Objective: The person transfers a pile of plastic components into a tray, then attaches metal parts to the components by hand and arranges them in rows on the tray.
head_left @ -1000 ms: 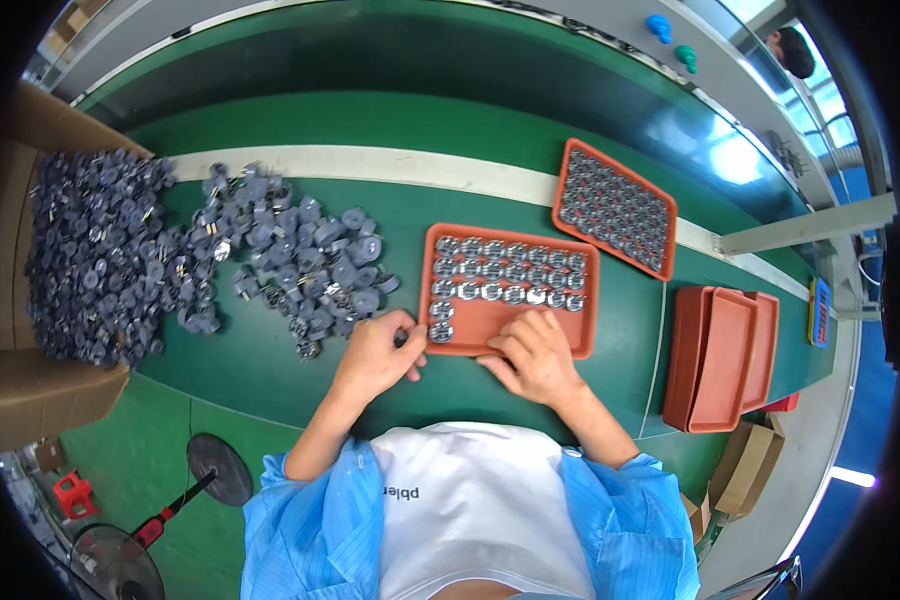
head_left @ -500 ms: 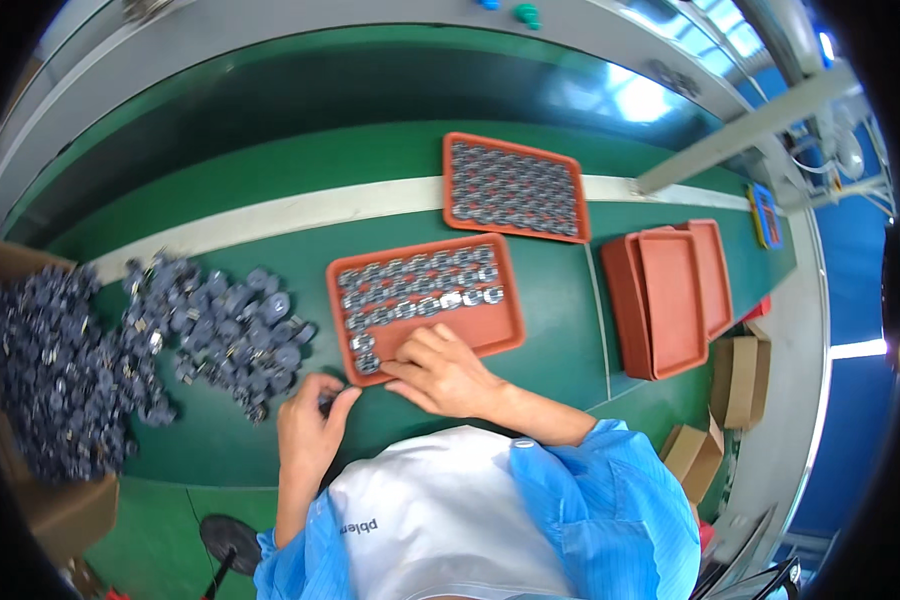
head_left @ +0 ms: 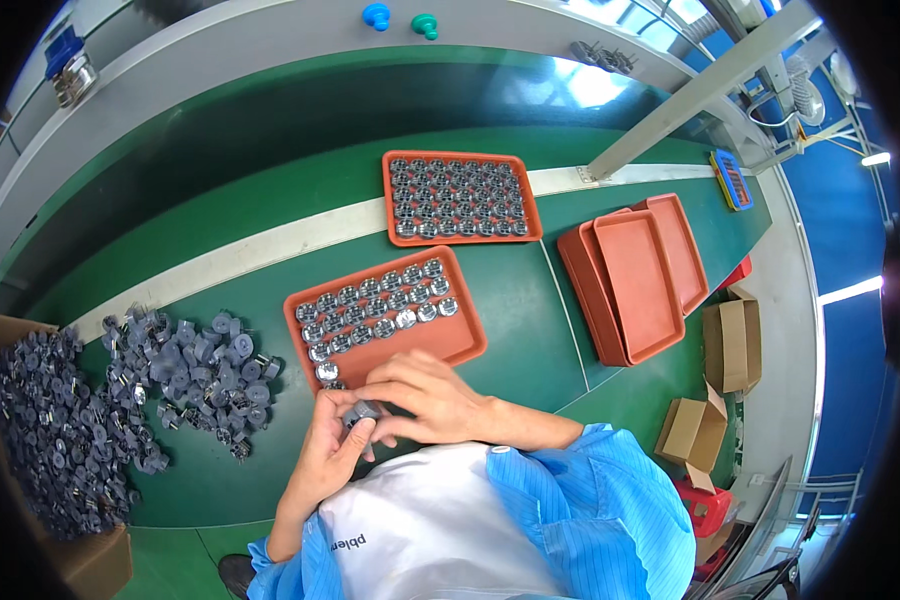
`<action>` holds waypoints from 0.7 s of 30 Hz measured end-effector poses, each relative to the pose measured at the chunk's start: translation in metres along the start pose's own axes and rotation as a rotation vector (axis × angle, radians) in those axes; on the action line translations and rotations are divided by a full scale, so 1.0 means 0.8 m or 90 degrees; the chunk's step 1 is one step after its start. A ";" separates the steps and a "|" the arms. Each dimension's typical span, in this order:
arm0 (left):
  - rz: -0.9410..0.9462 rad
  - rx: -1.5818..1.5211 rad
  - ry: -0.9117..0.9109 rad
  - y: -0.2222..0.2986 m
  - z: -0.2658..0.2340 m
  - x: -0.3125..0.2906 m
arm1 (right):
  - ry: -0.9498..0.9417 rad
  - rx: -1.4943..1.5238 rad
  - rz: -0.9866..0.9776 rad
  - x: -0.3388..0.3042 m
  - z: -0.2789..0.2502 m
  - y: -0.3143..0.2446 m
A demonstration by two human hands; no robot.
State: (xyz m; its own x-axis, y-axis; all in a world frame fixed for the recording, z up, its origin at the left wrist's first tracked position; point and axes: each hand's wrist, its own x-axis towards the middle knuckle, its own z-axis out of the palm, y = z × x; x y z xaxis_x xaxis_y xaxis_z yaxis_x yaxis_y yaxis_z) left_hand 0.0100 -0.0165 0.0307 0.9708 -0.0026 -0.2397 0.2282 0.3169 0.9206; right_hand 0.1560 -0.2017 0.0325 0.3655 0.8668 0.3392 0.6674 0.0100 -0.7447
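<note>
My left hand (head_left: pixel 322 447) is closed on a small round grey part (head_left: pixel 361 411), thumb on the near side. Fingers of my right hand (head_left: pixel 425 400) are curled in on the same part from the right, and both hands meet just in front of the near orange tray (head_left: pixel 458 345). In that tray, rows of shiny round metal-faced parts (head_left: pixel 370 288) sit along the far and left sides. The bottom of its left column is partly hidden by my fingers. To the left lies a loose heap of grey round parts (head_left: pixel 210 365) with thin metal pins.
Beyond stands a second orange tray (head_left: pixel 457 155) filled with similar parts. Stacked orange trays (head_left: pixel 638 285) are on the right, with a blue-and-yellow case (head_left: pixel 731 181) behind. A cardboard box (head_left: pixel 95 562) full of grey parts borders the left. Open cartons (head_left: pixel 692 430) sit low at right.
My right hand has left the tray's near-left corner and come to the grey part in my left hand. My left hand has turned toward it. The whole view has shifted.
</note>
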 end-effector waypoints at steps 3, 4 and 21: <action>-0.020 -0.016 -0.026 0.005 -0.002 -0.004 | 0.204 -0.339 0.006 -0.017 -0.053 0.035; -0.017 -0.016 -0.030 0.005 -0.002 -0.007 | 0.256 -0.458 0.068 -0.023 -0.077 0.049; -0.077 0.065 -0.013 -0.002 -0.002 -0.008 | 0.244 -0.963 0.295 -0.150 -0.211 0.170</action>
State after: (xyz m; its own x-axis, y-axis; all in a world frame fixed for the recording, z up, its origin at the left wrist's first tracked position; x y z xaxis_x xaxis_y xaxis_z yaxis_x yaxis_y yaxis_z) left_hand 0.0033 -0.0152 0.0300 0.9369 -0.0548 -0.3453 0.3488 0.2149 0.9122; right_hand 0.3120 -0.3887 -0.0125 0.6821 0.4857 0.5467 0.3684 -0.8740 0.3169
